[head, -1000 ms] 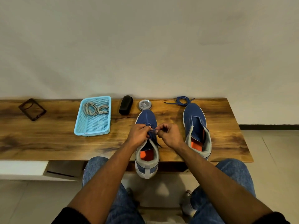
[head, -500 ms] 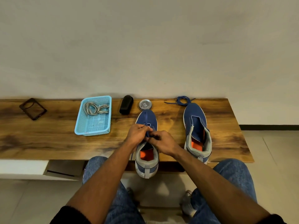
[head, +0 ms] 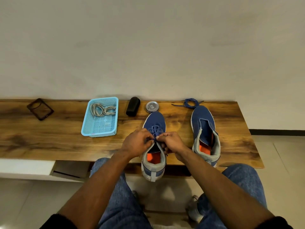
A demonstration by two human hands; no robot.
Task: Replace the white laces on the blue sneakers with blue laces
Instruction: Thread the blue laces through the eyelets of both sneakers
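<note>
Two blue sneakers stand on the wooden bench [head: 49, 142], toes toward the wall. The left sneaker [head: 154, 161] hangs its heel over the front edge and has a blue lace [head: 155, 130] threaded through its eyelets. My left hand [head: 137, 144] and my right hand [head: 171, 142] meet over its tongue, each pinching an end of that lace. The right sneaker [head: 204, 133] has no lace. A second blue lace [head: 190, 103] lies coiled behind its toe. The white laces [head: 102, 109] lie in a light blue basket [head: 99, 128].
Behind the left sneaker sit a black oblong case [head: 132, 106] and a round metal tin [head: 152, 106]. A dark phone case [head: 40, 109] lies at the bench's far left. My knees in jeans are below the bench's front edge.
My right hand first slid left against my left hand, then drew back a little. Both hands stay at the lace over the tongue. The sneakers have not moved.
</note>
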